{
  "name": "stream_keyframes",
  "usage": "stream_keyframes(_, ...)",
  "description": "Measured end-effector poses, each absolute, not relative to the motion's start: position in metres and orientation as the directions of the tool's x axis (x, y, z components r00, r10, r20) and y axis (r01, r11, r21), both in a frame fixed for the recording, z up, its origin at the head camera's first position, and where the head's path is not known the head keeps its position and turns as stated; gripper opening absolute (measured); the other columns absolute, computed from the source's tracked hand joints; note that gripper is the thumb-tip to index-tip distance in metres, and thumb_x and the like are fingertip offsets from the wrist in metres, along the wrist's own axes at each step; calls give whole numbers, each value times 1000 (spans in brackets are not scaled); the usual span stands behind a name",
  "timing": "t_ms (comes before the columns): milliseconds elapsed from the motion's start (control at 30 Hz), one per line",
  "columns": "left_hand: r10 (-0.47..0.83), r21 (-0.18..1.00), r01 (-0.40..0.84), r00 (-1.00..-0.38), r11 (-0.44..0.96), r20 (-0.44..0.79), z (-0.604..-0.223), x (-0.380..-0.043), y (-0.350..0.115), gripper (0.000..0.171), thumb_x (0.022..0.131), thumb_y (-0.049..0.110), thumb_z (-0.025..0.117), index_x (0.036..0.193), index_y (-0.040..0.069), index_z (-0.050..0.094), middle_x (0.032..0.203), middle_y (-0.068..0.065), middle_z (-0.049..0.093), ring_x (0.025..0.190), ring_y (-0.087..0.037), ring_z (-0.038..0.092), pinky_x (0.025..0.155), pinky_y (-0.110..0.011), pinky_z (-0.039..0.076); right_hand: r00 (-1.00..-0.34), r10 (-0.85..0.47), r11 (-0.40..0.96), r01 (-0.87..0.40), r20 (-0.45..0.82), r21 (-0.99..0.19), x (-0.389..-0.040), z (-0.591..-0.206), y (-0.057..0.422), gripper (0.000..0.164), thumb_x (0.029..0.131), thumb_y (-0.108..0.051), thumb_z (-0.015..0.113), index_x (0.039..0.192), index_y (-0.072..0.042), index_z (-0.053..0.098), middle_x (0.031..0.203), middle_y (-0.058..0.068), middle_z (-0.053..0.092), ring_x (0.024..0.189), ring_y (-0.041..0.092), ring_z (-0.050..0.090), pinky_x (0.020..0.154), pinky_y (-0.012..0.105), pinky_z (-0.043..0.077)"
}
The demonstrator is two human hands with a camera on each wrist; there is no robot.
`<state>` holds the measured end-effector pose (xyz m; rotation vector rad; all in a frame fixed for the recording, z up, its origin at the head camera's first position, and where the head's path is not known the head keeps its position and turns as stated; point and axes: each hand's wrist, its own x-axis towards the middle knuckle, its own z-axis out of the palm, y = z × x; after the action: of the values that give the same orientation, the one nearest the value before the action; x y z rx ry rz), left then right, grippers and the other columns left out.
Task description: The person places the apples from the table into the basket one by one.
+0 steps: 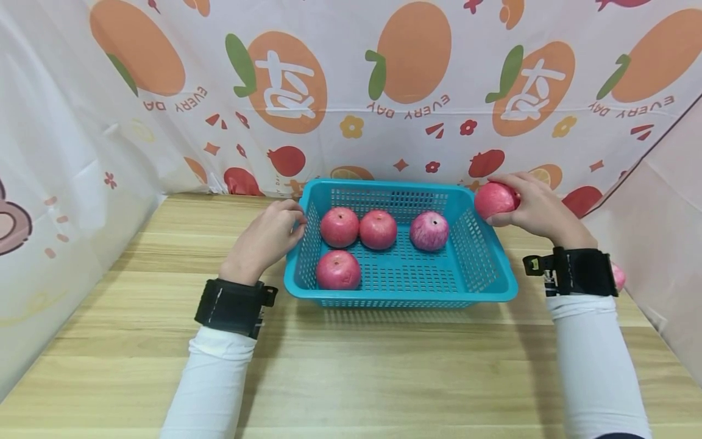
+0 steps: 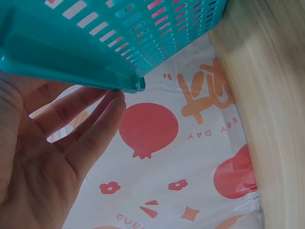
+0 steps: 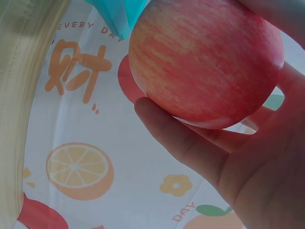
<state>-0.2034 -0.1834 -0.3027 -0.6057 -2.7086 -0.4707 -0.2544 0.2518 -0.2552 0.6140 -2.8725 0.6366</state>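
Observation:
A red apple [image 1: 496,200] with yellowish streaks is held between the fingers and thumb of my right hand [image 1: 537,206], at the right rim of the blue-green plastic basket [image 1: 406,296]. In the right wrist view the same apple [image 3: 205,62] hides parts of the fingers. My left hand [image 1: 265,238] touches the basket's left rim; its fingers [image 2: 93,143] look fairly straight in the left wrist view, and the rim covers some of them. Inside the basket, three red apples [image 1: 338,271] sit toward the left. A purplish, streaked round fruit [image 1: 429,231] lies farther right.
Another pinkish-red fruit [image 1: 618,277] shows partly behind the right wrist strap [image 1: 585,272]. Wooden tabletop [image 1: 395,372] extends in front of the basket. A white fruit-printed sheet [image 1: 351,146] hangs close behind it, with more sheeting at both sides.

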Motion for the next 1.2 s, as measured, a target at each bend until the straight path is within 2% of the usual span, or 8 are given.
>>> stream_keyframes(533,348,250,454,-861,855,372,-302,-203,-184,21,76,6,69,95,-3,66,99,-16,59,92,-27,51,77,-41,53,-894,-382,813,-445,233,-376,-253,-254,244,85,61,-22,81,135,-18,40,129,17,38,109,39,34,72,61,48)
stream_keyframes(867,357,244,467,-851,850,384,-303,-204,-183,20,77,6,68,94,-3,66,98,-16,59,91,-28,51,78,-41,53,-894,-395,817,-447,211,-364,-252,-250,237,82,62,-19,81,134,-16,41,126,18,39,107,38,36,71,62,48)
stream_keyframes(1200,363,234,474,-844,849,394,-303,-204,-183,19,77,6,68,93,-4,66,97,-16,59,90,-28,52,78,-42,52,-890,-407,813,-456,206,-363,-250,-245,231,80,64,-22,80,134,-16,41,124,17,40,106,37,38,71,61,49)
